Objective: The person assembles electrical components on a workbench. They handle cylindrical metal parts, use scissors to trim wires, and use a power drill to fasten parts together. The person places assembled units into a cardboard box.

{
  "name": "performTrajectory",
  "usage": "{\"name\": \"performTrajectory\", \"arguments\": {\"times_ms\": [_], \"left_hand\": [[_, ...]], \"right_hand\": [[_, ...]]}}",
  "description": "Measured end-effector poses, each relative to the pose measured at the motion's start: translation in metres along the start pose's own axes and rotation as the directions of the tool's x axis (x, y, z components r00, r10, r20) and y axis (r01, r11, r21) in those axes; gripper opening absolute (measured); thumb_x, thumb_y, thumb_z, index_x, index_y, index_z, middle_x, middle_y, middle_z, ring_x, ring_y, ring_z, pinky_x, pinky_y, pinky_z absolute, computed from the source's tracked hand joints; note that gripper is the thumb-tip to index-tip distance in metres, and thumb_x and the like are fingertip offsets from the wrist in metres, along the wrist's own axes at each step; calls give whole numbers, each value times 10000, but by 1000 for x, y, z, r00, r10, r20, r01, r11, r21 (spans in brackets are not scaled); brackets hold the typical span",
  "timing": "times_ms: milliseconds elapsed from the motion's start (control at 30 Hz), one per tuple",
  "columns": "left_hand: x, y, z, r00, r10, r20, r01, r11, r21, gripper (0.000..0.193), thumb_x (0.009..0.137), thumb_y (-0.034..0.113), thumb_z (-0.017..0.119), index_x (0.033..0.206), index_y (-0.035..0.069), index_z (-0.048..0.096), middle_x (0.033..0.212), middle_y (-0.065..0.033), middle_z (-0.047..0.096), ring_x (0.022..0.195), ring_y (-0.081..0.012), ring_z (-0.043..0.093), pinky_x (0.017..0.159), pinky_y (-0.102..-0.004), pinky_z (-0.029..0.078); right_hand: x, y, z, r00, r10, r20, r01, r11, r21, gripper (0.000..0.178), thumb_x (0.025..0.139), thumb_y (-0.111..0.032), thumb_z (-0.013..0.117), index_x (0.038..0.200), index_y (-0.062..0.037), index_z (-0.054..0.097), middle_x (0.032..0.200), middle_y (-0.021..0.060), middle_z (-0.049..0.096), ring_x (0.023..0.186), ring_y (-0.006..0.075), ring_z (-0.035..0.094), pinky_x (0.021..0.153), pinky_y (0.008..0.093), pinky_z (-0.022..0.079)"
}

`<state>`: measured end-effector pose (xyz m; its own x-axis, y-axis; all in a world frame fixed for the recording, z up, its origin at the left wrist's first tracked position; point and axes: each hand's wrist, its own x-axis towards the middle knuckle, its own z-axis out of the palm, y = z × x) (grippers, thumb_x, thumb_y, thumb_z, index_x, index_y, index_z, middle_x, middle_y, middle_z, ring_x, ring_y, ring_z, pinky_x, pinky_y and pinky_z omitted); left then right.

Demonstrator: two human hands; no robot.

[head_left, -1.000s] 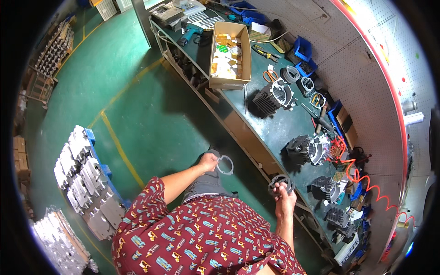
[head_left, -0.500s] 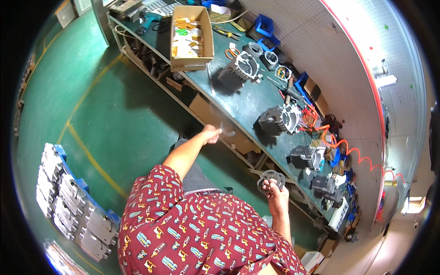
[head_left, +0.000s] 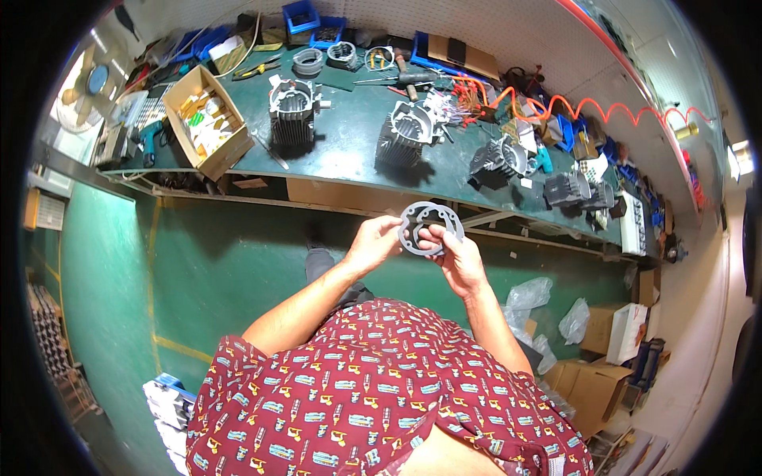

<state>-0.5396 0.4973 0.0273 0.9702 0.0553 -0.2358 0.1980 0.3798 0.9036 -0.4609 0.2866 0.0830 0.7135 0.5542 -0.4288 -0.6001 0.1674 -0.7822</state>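
Observation:
Flat grey ring-shaped gaskets with bolt-hole lugs, at least two overlapping, are held up in front of my body, just short of the bench edge. My right hand is closed on them, thumb over the lower right rim and fingers through the opening. At the left rim, the fingertips of my left hand are pinched together on the edge. Beyond them, a finned grey motor housing stands on the green bench top. Another housing stands to its left, open end up.
An open cardboard box with packets sits at the bench's left, near a teal power drill. More housings stand to the right. A coiled orange hose runs behind. Plastic bags and cartons lie on the floor at right.
My view has turned toward the bench. The hands, previously far apart, have come together at the gaskets. My right hand keeps its hold, and my left now grips the other edge.

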Motion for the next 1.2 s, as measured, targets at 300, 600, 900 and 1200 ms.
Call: {"name": "performTrajectory", "arguments": {"times_ms": [300, 600, 900, 1200], "left_hand": [[29, 44, -9, 902, 430, 34, -406, 820, 403, 502, 988, -29, 608, 1474, 2, 488, 1179, -98, 677, 1031, -152, 670, 913, -301, 569], [144, 107, -63, 935, 331, -129, -269, 896, 352, 97, 1008, 60, 614, 1075, -9, 619, 1010, -53, 638, 917, -107, 623, 766, -269, 555], [260, 148, -99, 970, 242, -17, -157, 680, 716, 288, 952, 44, 668, 1234, -12, 670, 811, -93, 715, 743, -124, 667, 693, -308, 549], [280, 129, -97, 984, 109, 141, -178, 543, 820, 310, 929, 29, 684, 1238, 12, 664, 908, -194, 745, 796, -267, 738, 732, -361, 565]], "right_hand": [[46, 3, -13, 990, 141, 31, -144, 970, 196, 323, 1041, -228, 528, 1168, 33, 670, 1028, 186, 762, 860, 248, 748, 751, 362, 597], [123, -52, -9, 987, 141, -79, -128, 981, 145, 418, 1072, -383, 539, 1165, 4, 664, 1042, 160, 751, 845, 211, 734, 747, 326, 575], [203, -81, -5, 894, -78, -441, 24, 992, -127, 395, 977, -217, 695, 1303, -8, 619, 1140, 77, 735, 928, 108, 686, 770, 237, 522], [228, -66, -20, 890, -8, -456, -42, 994, -101, 307, 994, -144, 669, 1271, -14, 642, 1090, 66, 727, 934, 118, 692, 757, 237, 544]]}}
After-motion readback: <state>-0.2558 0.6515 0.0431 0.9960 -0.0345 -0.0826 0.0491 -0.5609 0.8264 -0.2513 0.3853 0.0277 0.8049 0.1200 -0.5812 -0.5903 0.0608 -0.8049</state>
